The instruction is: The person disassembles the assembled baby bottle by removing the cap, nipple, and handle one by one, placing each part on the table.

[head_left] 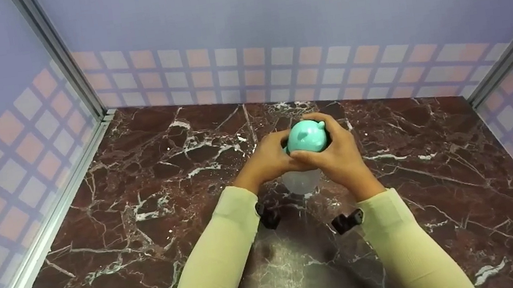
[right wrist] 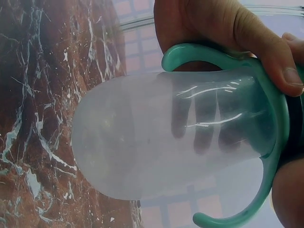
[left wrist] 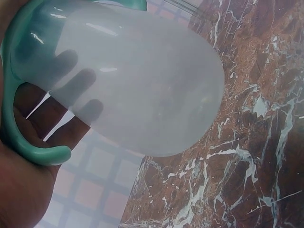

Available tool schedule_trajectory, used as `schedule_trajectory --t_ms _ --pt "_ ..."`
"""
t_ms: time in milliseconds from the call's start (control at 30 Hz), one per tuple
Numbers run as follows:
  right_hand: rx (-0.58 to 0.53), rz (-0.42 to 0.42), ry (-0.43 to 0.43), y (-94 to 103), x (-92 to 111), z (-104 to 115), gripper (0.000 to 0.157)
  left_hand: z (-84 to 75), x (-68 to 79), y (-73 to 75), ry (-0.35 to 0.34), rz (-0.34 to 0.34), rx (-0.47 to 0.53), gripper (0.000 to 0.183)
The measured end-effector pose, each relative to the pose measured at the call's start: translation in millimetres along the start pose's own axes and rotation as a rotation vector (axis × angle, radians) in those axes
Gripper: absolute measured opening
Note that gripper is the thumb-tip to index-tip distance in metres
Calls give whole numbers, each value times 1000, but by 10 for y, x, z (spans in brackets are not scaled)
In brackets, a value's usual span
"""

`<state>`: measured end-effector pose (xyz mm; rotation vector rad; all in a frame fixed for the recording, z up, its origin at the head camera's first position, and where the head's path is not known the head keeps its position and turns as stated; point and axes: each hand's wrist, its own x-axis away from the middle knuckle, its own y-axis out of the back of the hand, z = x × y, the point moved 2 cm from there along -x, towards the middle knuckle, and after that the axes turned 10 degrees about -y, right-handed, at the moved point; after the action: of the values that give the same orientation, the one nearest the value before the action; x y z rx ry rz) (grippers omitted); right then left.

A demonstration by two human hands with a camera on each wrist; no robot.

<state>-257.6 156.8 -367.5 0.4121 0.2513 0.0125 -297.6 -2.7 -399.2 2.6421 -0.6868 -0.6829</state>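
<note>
Both hands hold a baby bottle above the marble surface, in the middle of the head view. Its frosted, rounded body (left wrist: 156, 90) looks empty and points down toward the surface. A shiny turquoise cap (head_left: 307, 136) with small bumps tops it. Two curved green handles (right wrist: 204, 54) flank the neck. My left hand (head_left: 270, 157) grips the neck and handle side; its fingers show through the clear wall in both wrist views. My right hand (head_left: 341, 157) wraps round the cap from the right, thumb in front and fingers behind.
A dark red marble tabletop (head_left: 182, 183) with white veins spreads around the hands. Lilac panels with pink and white squares (head_left: 200, 77) enclose it at the back and both sides. A metal rail (head_left: 47, 246) runs along the left edge. Black wrist cameras (head_left: 269, 214) sit below the sleeves.
</note>
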Motion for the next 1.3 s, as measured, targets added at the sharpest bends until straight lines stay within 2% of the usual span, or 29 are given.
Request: schedule_trajectory --t_ms 333,567,867,1300 --pt "-37 42 -13 -5 20 10 71 -7 13 8 -11 21 39 52" --pt "-38 57 -9 22 15 11 71 -15 18 10 23 44 77 56" --pt "-69 78 6 28 24 14 70 -17 34 0 9 47 124 47" --pt "-124 147 -16 55 19 -12 70 14 33 -12 14 64 156 46"
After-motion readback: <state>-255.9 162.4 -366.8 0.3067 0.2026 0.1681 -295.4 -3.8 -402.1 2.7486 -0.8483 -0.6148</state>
